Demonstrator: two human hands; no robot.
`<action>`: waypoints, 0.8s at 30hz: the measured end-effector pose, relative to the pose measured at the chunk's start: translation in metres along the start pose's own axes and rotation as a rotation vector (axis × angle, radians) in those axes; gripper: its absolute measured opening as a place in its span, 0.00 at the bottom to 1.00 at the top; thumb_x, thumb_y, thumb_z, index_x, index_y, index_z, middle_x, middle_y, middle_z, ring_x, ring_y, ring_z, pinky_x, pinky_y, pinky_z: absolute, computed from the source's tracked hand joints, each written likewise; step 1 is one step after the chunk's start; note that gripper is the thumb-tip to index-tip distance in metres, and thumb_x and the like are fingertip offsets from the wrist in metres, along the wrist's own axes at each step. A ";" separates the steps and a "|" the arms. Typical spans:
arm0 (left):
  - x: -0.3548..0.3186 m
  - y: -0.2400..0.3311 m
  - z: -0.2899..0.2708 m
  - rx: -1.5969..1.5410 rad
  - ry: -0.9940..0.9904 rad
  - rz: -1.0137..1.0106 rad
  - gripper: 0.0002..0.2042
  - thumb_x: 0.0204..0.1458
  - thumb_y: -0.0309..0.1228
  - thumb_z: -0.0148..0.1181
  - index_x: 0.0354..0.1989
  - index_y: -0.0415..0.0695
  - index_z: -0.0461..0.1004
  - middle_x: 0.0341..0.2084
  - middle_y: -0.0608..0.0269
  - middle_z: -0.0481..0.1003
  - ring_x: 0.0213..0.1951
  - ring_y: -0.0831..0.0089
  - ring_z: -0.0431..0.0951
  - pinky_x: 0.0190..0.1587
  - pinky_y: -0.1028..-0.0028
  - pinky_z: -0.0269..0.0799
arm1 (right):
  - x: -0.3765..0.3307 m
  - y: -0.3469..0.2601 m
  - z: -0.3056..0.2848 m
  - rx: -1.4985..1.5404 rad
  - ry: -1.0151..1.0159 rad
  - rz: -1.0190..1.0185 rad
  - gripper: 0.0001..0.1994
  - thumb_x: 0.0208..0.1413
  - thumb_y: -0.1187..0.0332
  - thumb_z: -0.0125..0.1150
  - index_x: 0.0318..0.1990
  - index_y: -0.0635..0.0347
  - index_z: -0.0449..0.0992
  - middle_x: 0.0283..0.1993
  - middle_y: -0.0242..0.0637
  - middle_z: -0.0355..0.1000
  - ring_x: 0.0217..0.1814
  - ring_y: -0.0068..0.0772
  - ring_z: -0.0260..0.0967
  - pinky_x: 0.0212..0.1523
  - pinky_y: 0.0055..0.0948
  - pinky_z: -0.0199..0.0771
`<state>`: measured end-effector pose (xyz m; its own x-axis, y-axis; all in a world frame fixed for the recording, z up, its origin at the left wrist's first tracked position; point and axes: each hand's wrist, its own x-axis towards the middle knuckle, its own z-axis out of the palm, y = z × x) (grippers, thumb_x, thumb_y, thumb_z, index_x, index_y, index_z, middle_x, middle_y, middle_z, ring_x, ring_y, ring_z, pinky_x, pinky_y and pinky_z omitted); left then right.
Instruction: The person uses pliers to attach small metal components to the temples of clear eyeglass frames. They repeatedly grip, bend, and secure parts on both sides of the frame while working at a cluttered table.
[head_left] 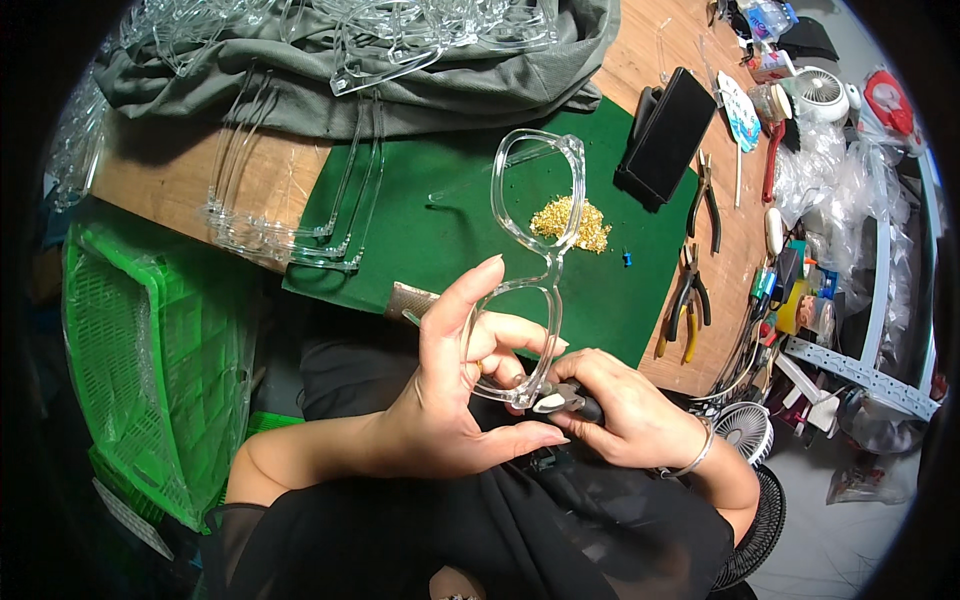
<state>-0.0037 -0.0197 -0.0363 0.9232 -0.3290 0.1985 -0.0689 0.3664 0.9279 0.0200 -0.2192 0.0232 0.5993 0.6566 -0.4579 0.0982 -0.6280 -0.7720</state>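
My left hand grips a clear plastic eyeglass frame by its lower rim, holding it upright over my lap. Closed around dark-handled pliers, my right hand brings their jaws to the frame's lower corner, by the hinge. Whether the jaws clamp anything there is too small to tell. Beyond the frame, a heap of small gold-coloured parts lies on the green mat. Beside the heap sits a tiny blue piece.
Several clear frames stand at the mat's left; more lie on a grey cloth behind. To the right are a black case and two pliers. A green crate stands left, a fan right.
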 end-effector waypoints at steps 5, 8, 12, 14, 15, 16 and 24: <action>-0.002 -0.002 0.000 0.014 0.003 0.003 0.58 0.33 0.21 0.72 0.63 0.46 0.26 0.43 0.48 0.68 0.30 0.82 0.71 0.37 0.82 0.66 | 0.004 -0.002 -0.004 -0.191 0.024 -0.059 0.17 0.45 0.73 0.60 0.42 0.66 0.64 0.39 0.47 0.64 0.43 0.48 0.62 0.49 0.40 0.60; -0.002 -0.003 0.001 0.067 -0.012 0.063 0.57 0.34 0.21 0.72 0.63 0.46 0.27 0.42 0.48 0.69 0.29 0.82 0.71 0.36 0.82 0.67 | 0.003 -0.007 -0.006 -0.315 0.057 -0.093 0.19 0.40 0.74 0.61 0.42 0.65 0.64 0.38 0.45 0.63 0.43 0.48 0.62 0.52 0.43 0.58; -0.006 -0.009 0.005 0.066 -0.006 0.174 0.51 0.35 0.17 0.69 0.62 0.37 0.33 0.40 0.44 0.68 0.31 0.73 0.73 0.32 0.79 0.70 | 0.002 -0.010 -0.007 -0.429 0.086 -0.111 0.22 0.34 0.75 0.63 0.42 0.64 0.64 0.37 0.44 0.62 0.42 0.47 0.61 0.52 0.45 0.57; -0.005 -0.005 0.007 0.138 -0.002 0.171 0.49 0.36 0.20 0.70 0.61 0.36 0.36 0.39 0.44 0.69 0.28 0.74 0.72 0.31 0.80 0.69 | 0.002 -0.007 -0.005 -0.454 0.111 -0.127 0.23 0.32 0.75 0.63 0.41 0.64 0.65 0.36 0.43 0.61 0.42 0.46 0.61 0.52 0.45 0.58; -0.005 -0.003 0.004 0.214 -0.040 0.164 0.50 0.37 0.23 0.70 0.61 0.38 0.34 0.40 0.44 0.69 0.28 0.76 0.72 0.32 0.81 0.68 | 0.002 -0.005 -0.004 -0.467 0.126 -0.135 0.23 0.31 0.74 0.64 0.41 0.64 0.65 0.36 0.43 0.61 0.41 0.46 0.61 0.52 0.44 0.58; -0.005 -0.001 0.003 0.290 -0.079 0.156 0.51 0.38 0.25 0.71 0.61 0.41 0.31 0.40 0.43 0.69 0.27 0.77 0.72 0.32 0.82 0.67 | 0.003 -0.004 -0.002 -0.467 0.145 -0.140 0.22 0.31 0.75 0.63 0.40 0.64 0.65 0.35 0.43 0.61 0.41 0.45 0.61 0.51 0.44 0.59; -0.002 0.003 0.004 0.460 -0.051 0.302 0.42 0.35 0.28 0.72 0.57 0.36 0.48 0.35 0.47 0.74 0.34 0.61 0.78 0.33 0.70 0.71 | 0.007 0.004 0.010 -0.583 0.350 -0.224 0.14 0.33 0.78 0.55 0.33 0.63 0.68 0.33 0.40 0.62 0.38 0.42 0.62 0.45 0.38 0.63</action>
<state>-0.0073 -0.0213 -0.0333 0.8182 -0.3145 0.4813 -0.4961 0.0369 0.8675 0.0167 -0.2127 0.0118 0.7252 0.6848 -0.0718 0.5990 -0.6789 -0.4246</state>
